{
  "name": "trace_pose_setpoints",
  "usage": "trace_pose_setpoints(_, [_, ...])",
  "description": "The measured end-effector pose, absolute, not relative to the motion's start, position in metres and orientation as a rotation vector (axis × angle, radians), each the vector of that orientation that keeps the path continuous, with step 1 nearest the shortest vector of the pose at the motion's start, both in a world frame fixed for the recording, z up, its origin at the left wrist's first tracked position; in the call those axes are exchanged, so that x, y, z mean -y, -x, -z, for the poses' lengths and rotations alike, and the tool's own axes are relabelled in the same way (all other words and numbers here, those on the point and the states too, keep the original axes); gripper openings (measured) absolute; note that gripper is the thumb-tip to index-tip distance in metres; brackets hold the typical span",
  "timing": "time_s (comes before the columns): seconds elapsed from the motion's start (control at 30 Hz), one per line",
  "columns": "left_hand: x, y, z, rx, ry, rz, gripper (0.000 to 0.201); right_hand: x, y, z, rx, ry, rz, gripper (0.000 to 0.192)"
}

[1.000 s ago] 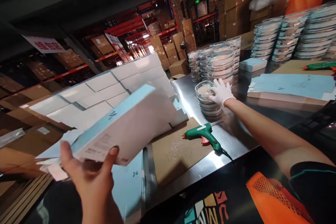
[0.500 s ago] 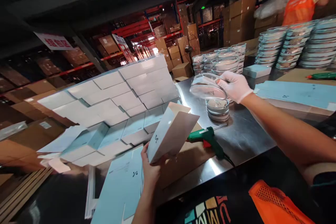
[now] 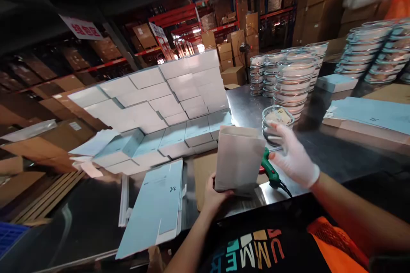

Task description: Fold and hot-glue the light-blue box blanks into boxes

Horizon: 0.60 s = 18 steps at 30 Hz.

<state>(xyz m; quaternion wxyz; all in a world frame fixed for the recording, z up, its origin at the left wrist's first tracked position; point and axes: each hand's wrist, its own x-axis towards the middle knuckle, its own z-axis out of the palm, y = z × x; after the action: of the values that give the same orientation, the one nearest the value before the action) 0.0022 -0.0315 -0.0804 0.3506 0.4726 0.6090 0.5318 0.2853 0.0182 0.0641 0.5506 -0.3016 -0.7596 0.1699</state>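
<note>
The desk (image 3: pixel 320 153) is bare steel, smooth and glossy, throwing back glare. On it, the upright white carton (image 3: pixel 238 160) is matt paperboard, smooth-faced, with a raw brown inner flap at its top. Behind the carton lies a flat brown cardboard sheet (image 3: pixel 201 170), dull and slightly rough. Right of the carton, the green glue gun (image 3: pixel 270 172) is shiny plastic, and the round clear-lidded dishes (image 3: pixel 277 117) are glossy transparent plastic. The right hand (image 3: pixel 293 158) wears a thin white glove, smooth and faintly satin.
</note>
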Motion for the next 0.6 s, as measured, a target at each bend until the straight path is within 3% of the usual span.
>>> trace_pose_setpoints(0.07, [0.035,0.002,0.079,-1.548,-1.231,-1.352,0.089,-0.012,-0.274,-0.023,1.84,0.757,-0.401,0.087])
trace_pose_setpoints(0.17, [0.043,0.008,0.076,-1.565,-1.289,-1.435,0.103,-0.003,-0.25,0.013,1.773,0.744,-0.407,0.085])
trace_pose_setpoints(0.3, [0.05,0.017,0.068,-1.535,-1.441,-1.66,0.094,0.004,-0.225,0.003,1.748,0.624,-0.814,0.066])
trace_pose_setpoints(0.43, [0.048,0.024,0.058,-1.484,-1.595,-1.733,0.078,0.007,-0.205,-0.022,1.571,0.624,-1.261,0.068])
trace_pose_setpoints(0.53, [0.046,0.024,0.055,-1.415,-1.604,-1.892,0.084,0.005,-0.188,-0.023,1.5,0.82,-1.086,0.045])
trace_pose_setpoints(0.6, [0.047,0.024,0.057,-1.347,-1.68,-1.99,0.087,0.002,-0.183,-0.019,1.454,0.9,-0.928,0.042])
